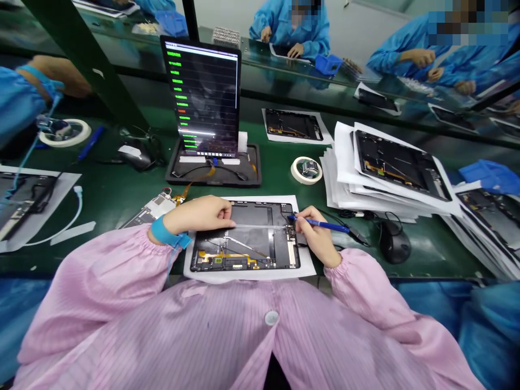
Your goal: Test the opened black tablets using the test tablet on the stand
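Note:
An opened tablet (247, 246) lies on white paper (306, 268) in front of me, its black inner casing, orange flex cable and circuit parts exposed. My left hand (211, 212) rests over the tablet's upper left, with thumb and fingers pinched together on a thin translucent strip (258, 226). That strip runs rightward across the casing. At the right edge, my right hand (316, 230) is closed around a blue pen (325, 223). The pen's tip points left, over the small parts at the tablet's upper right. A blue wrist strap (166, 233) circles my left wrist.
Behind the tablet stands a lit screen (207, 103) in a black tray (254, 176). Around it are a tape roll (306, 170), a paper stack (345, 189) bearing another opened tablet (402, 165), a black mouse (394, 241) and a metal board (156, 208). Co-workers sit across.

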A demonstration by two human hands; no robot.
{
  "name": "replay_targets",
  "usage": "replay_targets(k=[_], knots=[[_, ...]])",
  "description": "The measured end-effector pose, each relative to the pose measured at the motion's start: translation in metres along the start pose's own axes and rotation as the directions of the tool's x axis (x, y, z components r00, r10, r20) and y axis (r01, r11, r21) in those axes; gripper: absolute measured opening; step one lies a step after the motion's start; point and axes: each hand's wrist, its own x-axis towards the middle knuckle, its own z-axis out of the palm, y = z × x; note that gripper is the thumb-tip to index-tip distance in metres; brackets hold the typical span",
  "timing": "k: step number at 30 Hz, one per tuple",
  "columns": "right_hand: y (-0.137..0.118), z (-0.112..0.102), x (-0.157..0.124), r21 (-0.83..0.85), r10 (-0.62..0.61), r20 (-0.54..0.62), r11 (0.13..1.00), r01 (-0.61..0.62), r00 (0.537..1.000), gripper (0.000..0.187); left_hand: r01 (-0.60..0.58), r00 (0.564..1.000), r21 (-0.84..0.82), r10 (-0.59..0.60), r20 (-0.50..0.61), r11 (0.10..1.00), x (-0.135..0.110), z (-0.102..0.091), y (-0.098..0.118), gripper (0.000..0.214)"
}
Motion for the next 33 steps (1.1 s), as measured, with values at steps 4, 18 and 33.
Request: replay_targets(k=[4, 18, 33], knots=[[0.003, 0.0, -0.001, -0.01, -0.009, -0.013, 1.0, 0.009, 1.0, 0.013, 0.022, 0.997, -0.06, -0.017, 0.082, 0.998, -0.003, 0.0, 0.0, 0.029], [-0.031, -0.003, 0.066, -0.494, -0.325, 0.093, 0.805, 0.327, 0.941, 0.024, 0.0, 0.994, -0.166, 0.018, 0.104, 0.986, -0.002, -0.003, -0.009, 0.015], [-0.02, -0.017, 0.126, -0.901, -0.351, -0.004, 0.407, 0.149, 0.936, 0.029, -0.019, 0.985, -0.372, -0.046, -0.167, 0.928, 0.001, -0.011, -0.016, 0.027]])
